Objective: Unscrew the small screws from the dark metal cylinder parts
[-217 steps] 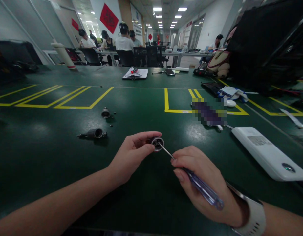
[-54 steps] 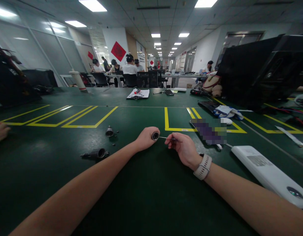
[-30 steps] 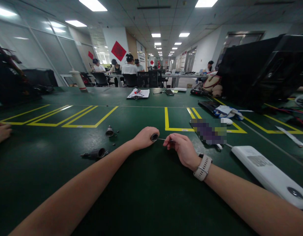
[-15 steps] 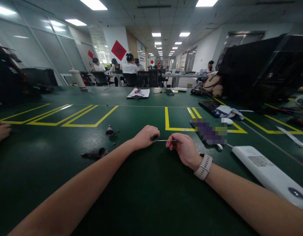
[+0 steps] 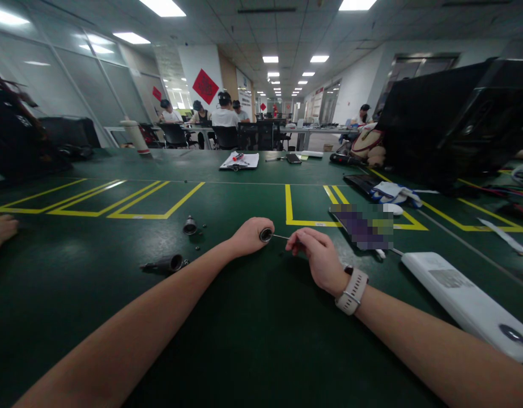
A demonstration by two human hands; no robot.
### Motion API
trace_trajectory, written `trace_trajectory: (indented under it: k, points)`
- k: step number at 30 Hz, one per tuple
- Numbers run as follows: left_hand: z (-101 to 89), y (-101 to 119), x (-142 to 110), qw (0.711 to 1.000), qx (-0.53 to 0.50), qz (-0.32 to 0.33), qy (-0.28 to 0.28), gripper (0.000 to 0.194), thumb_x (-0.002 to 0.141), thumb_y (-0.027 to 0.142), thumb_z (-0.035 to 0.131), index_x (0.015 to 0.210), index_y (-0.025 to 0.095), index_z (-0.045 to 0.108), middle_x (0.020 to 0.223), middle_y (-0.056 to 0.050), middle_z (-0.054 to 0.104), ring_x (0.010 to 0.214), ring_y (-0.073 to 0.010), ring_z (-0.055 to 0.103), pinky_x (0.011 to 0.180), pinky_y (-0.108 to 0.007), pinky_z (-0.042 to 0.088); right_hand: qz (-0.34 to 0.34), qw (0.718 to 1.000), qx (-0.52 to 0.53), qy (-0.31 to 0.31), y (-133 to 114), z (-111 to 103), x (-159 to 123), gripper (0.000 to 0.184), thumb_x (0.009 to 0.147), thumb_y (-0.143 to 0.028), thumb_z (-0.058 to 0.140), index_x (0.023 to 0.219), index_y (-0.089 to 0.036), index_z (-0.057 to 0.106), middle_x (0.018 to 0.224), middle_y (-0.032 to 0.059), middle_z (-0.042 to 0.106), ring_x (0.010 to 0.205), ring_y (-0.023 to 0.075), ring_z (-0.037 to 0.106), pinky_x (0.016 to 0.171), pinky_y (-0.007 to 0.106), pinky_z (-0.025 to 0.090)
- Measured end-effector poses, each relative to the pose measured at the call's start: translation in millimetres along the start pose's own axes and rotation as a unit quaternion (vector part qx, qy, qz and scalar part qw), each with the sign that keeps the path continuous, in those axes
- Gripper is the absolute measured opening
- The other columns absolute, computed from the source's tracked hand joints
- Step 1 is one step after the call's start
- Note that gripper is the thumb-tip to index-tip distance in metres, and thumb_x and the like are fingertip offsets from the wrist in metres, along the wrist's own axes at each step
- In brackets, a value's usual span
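My left hand (image 5: 250, 237) is closed around a dark cylindrical part (image 5: 266, 234), whose round, hollow end faces me. My right hand (image 5: 314, 252) pinches a tool with a thin metal shaft (image 5: 280, 236); its handle is mostly hidden by the fingers. The shaft's tip reaches the side of the cylindrical part, though the exact contact cannot be seen. Left of my hands stands a small dark cup-shaped part (image 5: 190, 225), with tiny dark pieces (image 5: 197, 247) beside it. A larger dark hollow housing (image 5: 164, 263) lies on its side near my left forearm.
On the green table (image 5: 253, 328), a phone (image 5: 361, 228) is wired to a white power bank (image 5: 460, 303) at right. Cloth gloves (image 5: 395, 194) and a clipboard (image 5: 239, 161) lie farther back. Another person's hand (image 5: 1, 226) rests at the left edge.
The cylindrical part has turned slightly and its open end faces me more. The shaft now slopes up toward it instead of lying level. A small dark speck shows on the table below the shaft.
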State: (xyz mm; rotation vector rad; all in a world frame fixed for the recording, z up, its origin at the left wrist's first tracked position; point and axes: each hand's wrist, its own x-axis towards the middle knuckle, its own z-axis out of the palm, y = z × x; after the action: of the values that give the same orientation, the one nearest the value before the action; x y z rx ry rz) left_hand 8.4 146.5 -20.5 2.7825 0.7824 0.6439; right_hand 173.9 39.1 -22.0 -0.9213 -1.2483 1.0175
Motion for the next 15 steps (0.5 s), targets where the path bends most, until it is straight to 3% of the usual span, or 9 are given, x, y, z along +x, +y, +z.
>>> trace_trajectory:
  k: [4,8,15]
  points:
    - [1.4,0.4,-0.6,1.0,-0.015,-0.021,0.009,0.005,0.068,0.011,0.054,0.067,0.015,0.054,0.065,0.001,0.055,0.06,-0.0114,0.051,0.057,-0.022,0.038,-0.046,0.99,-0.128,-0.032,-8.0,4.4,-5.5,0.026,0.087,-0.03,0.046,0.075,-0.019,0.066,0.072,0.0025,0.059,0.07,0.0167,0.053,0.064,0.03,0.039]
    - [3.1,0.7,-0.5,1.0,0.006,-0.019,0.022,0.006,0.068,0.011,0.053,0.065,0.016,0.053,0.062,0.002,0.054,0.058,-0.0113,0.051,0.059,-0.023,0.037,-0.079,0.98,-0.18,-0.042,-8.6,7.6,-5.9,0.025,0.088,-0.03,0.045,0.08,-0.02,0.067,0.075,0.0029,0.06,0.073,0.0178,0.054,0.067,0.031,0.039]
    - [3.0,2.9,-1.4,0.998,0.043,-0.027,0.025,0.005,0.068,0.012,0.054,0.066,0.016,0.054,0.063,0.002,0.055,0.061,-0.0129,0.052,0.064,-0.027,0.038,-0.028,0.982,-0.183,-0.045,-7.7,6.8,-4.0,0.026,0.088,-0.028,0.044,0.077,-0.019,0.066,0.076,0.0036,0.061,0.073,0.0178,0.055,0.067,0.032,0.041]
